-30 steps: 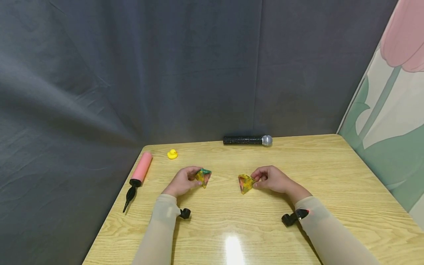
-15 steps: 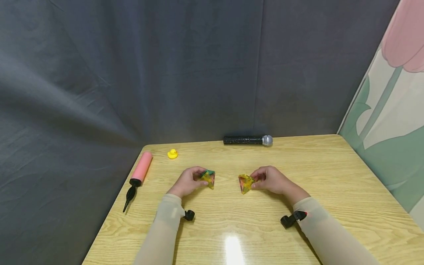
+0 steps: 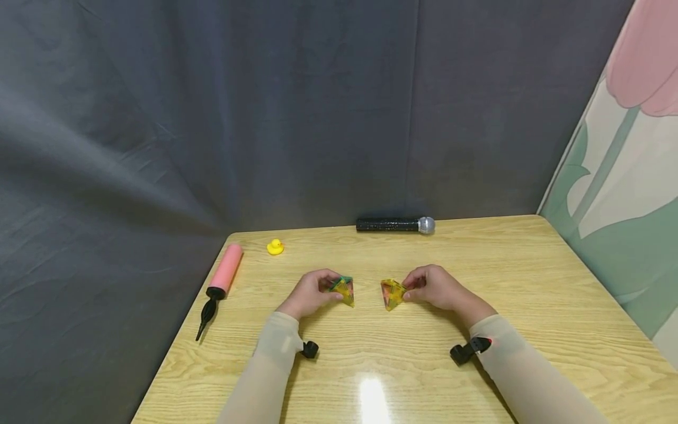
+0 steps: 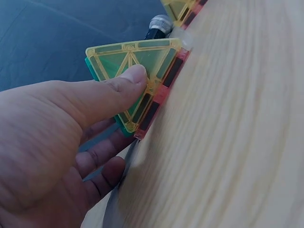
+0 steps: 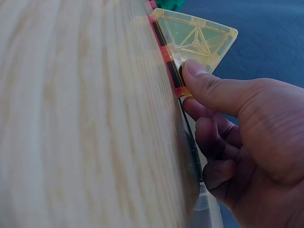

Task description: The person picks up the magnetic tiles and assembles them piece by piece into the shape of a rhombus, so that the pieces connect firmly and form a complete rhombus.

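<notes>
My left hand (image 3: 315, 292) pinches a small pyramid of translucent triangular magnetic tiles (image 3: 346, 290), with yellow, green and red faces. In the left wrist view the thumb presses on the yellow tile (image 4: 156, 57), while a red tile lies along the tabletop side. To its right, my right hand (image 3: 435, 287) holds a second pyramid of magnetic tiles (image 3: 391, 293), yellow and red. Thumb and index finger grip one lower corner of its yellow face (image 5: 194, 40) in the right wrist view. A narrow gap of tabletop separates the two pyramids.
At the table's back edge lies a black microphone (image 3: 392, 225) with a silver head. A yellow rubber duck (image 3: 275, 247) sits at the back left. Along the left edge lies a pink balloon pump (image 3: 226, 271) with a black nozzle. A dark curtain (image 3: 318, 118) hangs behind the wooden table (image 3: 424, 377).
My left hand has moved to the right with its pyramid, narrowing the gap between the two pyramids. The right hand and its pyramid have stayed nearly still.
</notes>
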{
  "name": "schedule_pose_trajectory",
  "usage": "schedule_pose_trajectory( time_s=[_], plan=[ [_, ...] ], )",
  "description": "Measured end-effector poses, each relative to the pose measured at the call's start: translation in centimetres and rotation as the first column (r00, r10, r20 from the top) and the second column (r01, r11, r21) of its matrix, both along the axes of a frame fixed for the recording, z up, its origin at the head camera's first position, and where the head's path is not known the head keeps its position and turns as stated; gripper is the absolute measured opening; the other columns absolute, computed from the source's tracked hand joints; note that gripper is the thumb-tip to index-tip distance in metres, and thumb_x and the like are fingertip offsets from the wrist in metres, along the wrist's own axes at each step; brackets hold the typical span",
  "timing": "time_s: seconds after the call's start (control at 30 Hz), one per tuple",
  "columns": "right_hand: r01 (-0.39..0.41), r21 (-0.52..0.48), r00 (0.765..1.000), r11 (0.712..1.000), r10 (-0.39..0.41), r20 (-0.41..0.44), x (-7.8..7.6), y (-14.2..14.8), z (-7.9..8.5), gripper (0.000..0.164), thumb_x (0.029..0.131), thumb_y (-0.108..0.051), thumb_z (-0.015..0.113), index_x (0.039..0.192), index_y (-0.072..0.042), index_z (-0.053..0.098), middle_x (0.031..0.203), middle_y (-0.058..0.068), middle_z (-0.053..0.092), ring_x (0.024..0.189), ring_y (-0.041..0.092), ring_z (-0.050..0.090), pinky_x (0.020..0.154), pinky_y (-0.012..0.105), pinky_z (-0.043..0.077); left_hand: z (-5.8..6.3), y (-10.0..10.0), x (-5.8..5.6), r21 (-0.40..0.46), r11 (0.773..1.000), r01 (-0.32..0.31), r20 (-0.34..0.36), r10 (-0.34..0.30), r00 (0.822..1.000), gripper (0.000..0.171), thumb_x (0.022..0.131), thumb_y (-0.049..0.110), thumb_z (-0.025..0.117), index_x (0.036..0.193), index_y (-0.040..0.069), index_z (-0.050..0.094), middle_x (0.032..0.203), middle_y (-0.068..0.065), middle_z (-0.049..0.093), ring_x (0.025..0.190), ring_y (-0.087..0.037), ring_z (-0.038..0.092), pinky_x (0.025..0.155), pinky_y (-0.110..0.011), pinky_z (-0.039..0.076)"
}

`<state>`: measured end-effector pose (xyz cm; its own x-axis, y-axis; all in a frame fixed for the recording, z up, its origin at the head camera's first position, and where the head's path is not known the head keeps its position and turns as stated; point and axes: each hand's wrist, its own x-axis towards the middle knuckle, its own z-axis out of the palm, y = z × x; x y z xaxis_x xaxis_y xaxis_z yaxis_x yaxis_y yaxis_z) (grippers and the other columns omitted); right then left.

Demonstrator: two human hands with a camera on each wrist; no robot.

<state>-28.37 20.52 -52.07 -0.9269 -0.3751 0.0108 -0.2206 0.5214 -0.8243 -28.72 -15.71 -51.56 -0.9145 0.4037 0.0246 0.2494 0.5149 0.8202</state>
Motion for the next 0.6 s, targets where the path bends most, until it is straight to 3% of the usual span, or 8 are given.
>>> schedule_pose_trajectory(
  time_s=[0.37,0.6],
  plan=[
    [-0.019,0.054,1.0,0.998,0.02,-0.019,0.9,0.2,0.7,0.01,0.089,-0.013,0.086,0.097,-0.014,0.081,0.088,-0.004,0.073,0.078,0.018,0.062,0.068,0.031,0.053,0.0,3.0,1.0,-0.005,0.999,0.044,0.007,-0.044,0.999,0.035,0.092,0.021,0.084,0.124,0.026,0.073,0.113,0.011,0.07,0.104,-0.011,0.066,0.093,-0.036,0.056],
    [-0.022,0.053,0.999,0.998,0.024,-0.027,1.4,0.3,0.9,0.008,0.091,-0.011,0.083,0.098,-0.013,0.081,0.088,-0.002,0.072,0.077,0.017,0.062,0.068,0.03,0.053,-0.3,4.1,1.1,-0.015,0.999,0.041,-0.013,-0.042,0.999,0.035,0.091,0.023,0.085,0.123,0.028,0.073,0.111,0.013,0.07,0.103,-0.009,0.065,0.091,-0.033,0.055]
  ],
)
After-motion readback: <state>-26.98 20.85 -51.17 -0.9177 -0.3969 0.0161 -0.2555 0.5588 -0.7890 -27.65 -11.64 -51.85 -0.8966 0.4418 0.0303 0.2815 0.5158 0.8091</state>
